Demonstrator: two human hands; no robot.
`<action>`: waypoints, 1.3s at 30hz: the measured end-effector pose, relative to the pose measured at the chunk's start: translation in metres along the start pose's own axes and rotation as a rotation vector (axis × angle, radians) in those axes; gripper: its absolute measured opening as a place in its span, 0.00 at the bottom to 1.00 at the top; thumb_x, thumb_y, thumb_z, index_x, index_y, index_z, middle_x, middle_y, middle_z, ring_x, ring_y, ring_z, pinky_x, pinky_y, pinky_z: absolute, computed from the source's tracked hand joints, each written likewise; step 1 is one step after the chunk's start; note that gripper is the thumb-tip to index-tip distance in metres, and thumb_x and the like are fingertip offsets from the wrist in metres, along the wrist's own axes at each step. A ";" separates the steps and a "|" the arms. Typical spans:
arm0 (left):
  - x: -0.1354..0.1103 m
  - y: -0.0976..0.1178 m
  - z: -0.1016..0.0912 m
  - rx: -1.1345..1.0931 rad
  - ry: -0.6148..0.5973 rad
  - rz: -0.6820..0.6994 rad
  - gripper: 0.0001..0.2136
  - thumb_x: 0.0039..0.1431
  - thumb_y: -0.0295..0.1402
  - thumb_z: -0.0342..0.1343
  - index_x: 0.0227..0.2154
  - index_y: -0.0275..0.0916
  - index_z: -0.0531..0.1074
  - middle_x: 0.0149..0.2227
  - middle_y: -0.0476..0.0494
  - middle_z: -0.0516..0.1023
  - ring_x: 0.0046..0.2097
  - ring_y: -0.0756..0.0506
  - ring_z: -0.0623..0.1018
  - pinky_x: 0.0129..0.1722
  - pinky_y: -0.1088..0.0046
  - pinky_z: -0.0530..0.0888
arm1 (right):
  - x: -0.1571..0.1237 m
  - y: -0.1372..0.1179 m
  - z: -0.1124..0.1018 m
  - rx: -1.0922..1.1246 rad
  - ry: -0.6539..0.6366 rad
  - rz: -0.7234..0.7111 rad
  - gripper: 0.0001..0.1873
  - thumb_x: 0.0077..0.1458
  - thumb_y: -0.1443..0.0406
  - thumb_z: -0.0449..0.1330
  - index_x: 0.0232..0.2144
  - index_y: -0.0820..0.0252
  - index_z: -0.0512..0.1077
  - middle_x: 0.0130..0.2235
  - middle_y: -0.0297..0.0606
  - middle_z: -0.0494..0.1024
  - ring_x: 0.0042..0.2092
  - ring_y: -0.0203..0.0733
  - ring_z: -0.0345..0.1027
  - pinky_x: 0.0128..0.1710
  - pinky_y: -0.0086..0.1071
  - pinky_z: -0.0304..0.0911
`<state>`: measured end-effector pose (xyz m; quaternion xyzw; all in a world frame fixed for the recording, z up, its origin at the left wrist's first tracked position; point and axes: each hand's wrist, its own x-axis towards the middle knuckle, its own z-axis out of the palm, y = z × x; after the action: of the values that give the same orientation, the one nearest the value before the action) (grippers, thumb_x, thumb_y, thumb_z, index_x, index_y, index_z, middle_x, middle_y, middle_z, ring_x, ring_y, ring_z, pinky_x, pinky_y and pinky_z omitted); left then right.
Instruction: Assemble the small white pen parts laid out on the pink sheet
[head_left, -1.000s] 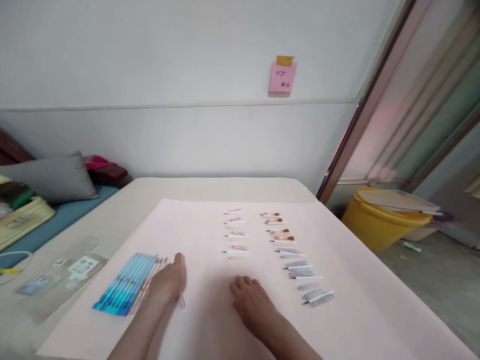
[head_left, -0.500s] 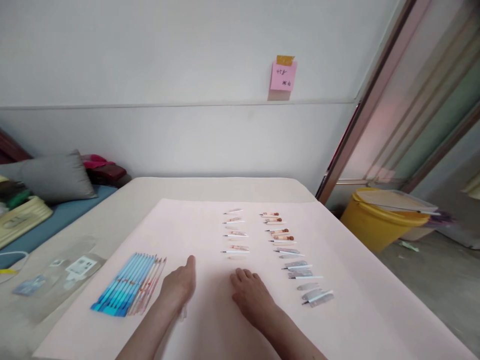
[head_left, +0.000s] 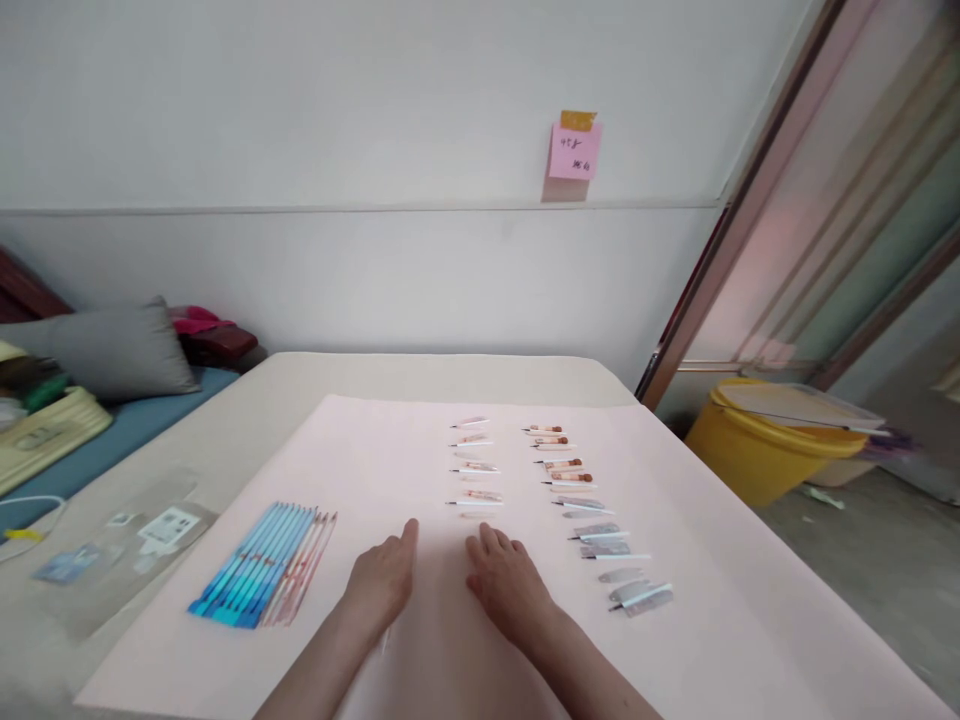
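Note:
My left hand [head_left: 382,575] is over the middle of the pink sheet, one finger pointing forward and the others curled. A slim pale pen part [head_left: 385,640] sticks out below it and looks held; most of it is hidden. Palm down, my right hand [head_left: 510,585] rests on the sheet with its fingers stretched forward, holding nothing. Just beyond its fingertips lies a column of pen parts with white refills [head_left: 476,503]. Right of it runs a second column, with brown-topped pieces [head_left: 574,478] at the back and grey clear pieces [head_left: 649,598] nearer me.
Blue pens [head_left: 259,565] and pink pens [head_left: 304,570] lie side by side at the left. Beyond the pink sheet's left edge are clear plastic bags [head_left: 142,545]. A yellow bin [head_left: 750,450] stands right of the table, and a pink note [head_left: 574,150] hangs on the wall.
My left hand has moved right, closer to my right hand, and the pale pen part under it has shifted along with it. The right hand stays nearly in place.

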<state>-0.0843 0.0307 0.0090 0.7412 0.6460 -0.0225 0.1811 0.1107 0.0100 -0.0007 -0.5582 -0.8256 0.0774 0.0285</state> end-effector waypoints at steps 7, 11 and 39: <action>-0.002 0.000 0.001 0.021 0.018 0.021 0.25 0.51 0.23 0.39 0.54 0.38 0.58 0.37 0.33 0.74 0.38 0.37 0.74 0.37 0.63 0.64 | -0.003 -0.006 -0.005 -0.008 -0.041 -0.021 0.18 0.51 0.69 0.50 0.46 0.63 0.63 0.50 0.50 0.64 0.50 0.52 0.57 0.43 0.42 0.56; -0.004 0.003 -0.003 0.032 -0.001 0.037 0.25 0.51 0.23 0.40 0.54 0.38 0.58 0.37 0.34 0.74 0.39 0.38 0.74 0.37 0.63 0.64 | -0.010 -0.014 -0.007 0.032 -0.062 -0.068 0.17 0.50 0.69 0.51 0.44 0.63 0.65 0.49 0.50 0.65 0.49 0.51 0.57 0.43 0.41 0.56; -0.016 0.041 -0.011 -1.634 -0.067 -0.030 0.16 0.47 0.35 0.56 0.40 0.35 0.67 0.30 0.45 0.73 0.28 0.50 0.73 0.33 0.70 0.69 | -0.011 -0.035 -0.018 1.743 -0.152 0.357 0.17 0.51 0.54 0.52 0.26 0.63 0.65 0.16 0.26 0.59 0.14 0.25 0.44 0.15 0.25 0.36</action>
<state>-0.0493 0.0147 0.0333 0.3655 0.4627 0.4309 0.6831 0.0852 -0.0116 0.0232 -0.4521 -0.3741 0.7174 0.3755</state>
